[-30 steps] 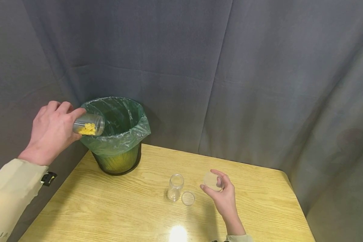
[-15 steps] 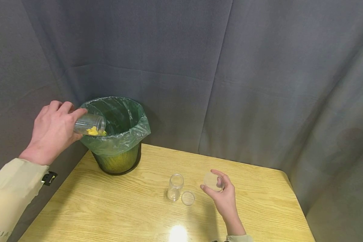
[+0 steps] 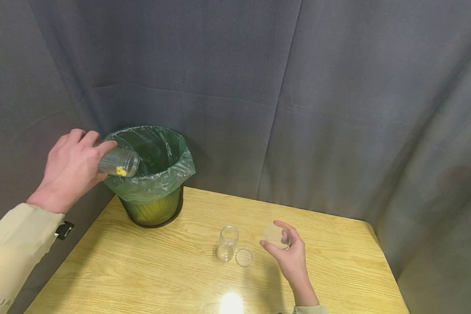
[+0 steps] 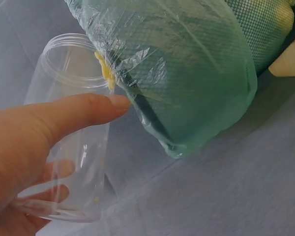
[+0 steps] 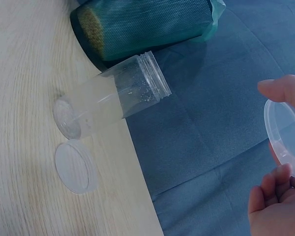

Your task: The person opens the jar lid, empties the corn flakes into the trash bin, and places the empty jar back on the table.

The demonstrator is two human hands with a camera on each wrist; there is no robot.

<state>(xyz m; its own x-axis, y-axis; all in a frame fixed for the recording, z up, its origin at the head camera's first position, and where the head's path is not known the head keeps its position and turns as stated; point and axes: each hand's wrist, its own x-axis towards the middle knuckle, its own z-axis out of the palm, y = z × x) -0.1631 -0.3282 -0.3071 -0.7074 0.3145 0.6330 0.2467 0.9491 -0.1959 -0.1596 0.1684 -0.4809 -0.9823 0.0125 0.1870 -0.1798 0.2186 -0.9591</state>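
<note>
My left hand [image 3: 72,168] grips a clear plastic jar [image 4: 83,142] tipped over the near left rim of a mesh trash bin [image 3: 153,212]. A few yellow pieces [image 3: 121,171] lie near the jar's mouth, which points into the bin's green bag [image 3: 172,174]. On the right, my right hand [image 3: 292,257] holds a round clear lid [image 5: 286,137] by its edge, thumb on one side and fingers on the other, above the table. A second clear jar [image 3: 227,244] stands upright without a lid, with another clear lid [image 3: 244,257] lying flat beside it.
The wooden table [image 3: 149,270] carries the bin at its back left corner. Dark grey curtain [image 3: 227,87] hangs behind the table and along both sides. Small specks cling inside the standing jar in the right wrist view.
Most of the yellow pieces have slid out of the tilted jar toward the bin, leaving a few near its mouth. My left hand has shifted slightly right; my right hand stays put.
</note>
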